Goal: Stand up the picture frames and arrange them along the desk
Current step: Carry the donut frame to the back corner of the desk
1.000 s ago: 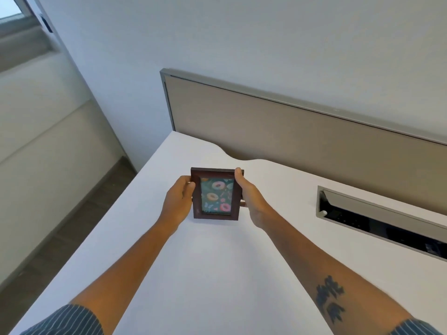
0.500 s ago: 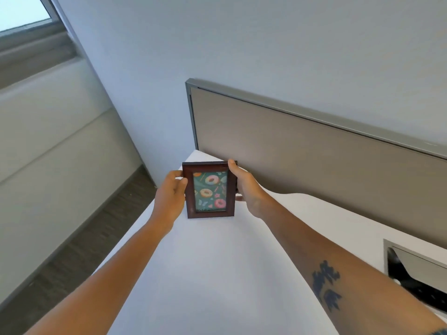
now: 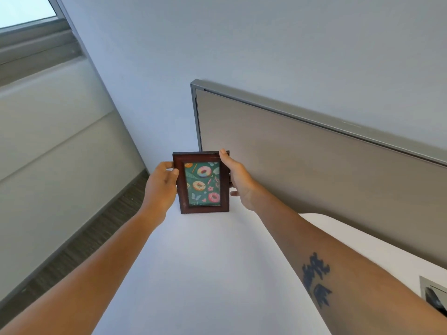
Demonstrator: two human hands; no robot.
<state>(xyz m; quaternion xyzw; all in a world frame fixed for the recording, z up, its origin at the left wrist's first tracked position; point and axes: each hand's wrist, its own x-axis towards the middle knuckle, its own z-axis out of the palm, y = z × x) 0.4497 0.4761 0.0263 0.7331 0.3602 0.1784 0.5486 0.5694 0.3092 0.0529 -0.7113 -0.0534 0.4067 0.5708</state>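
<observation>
Dark wood frame [image 3: 201,182], picture centre, upright, long axis vertical, base at the desk's [image 3: 205,274] far corner. We clasp its sides: left hand [image 3: 161,187], right hand [image 3: 238,180], equally near.

Looks like an office to us. We're at a plain white desk [image 3: 205,274] with a beige divider panel [image 3: 314,170] in a grey metal trim standing along its far right edge, the cubicle kind. There's a cable slot [image 3: 433,296] cut into the desktop at the near right, pretty standard for workstations. On the left we see a frosted glass wall [image 3: 53,146], dark carpet-like flooring [image 3: 79,238] below it, and a bare pale wall [image 3: 242,44] behind everything.
</observation>
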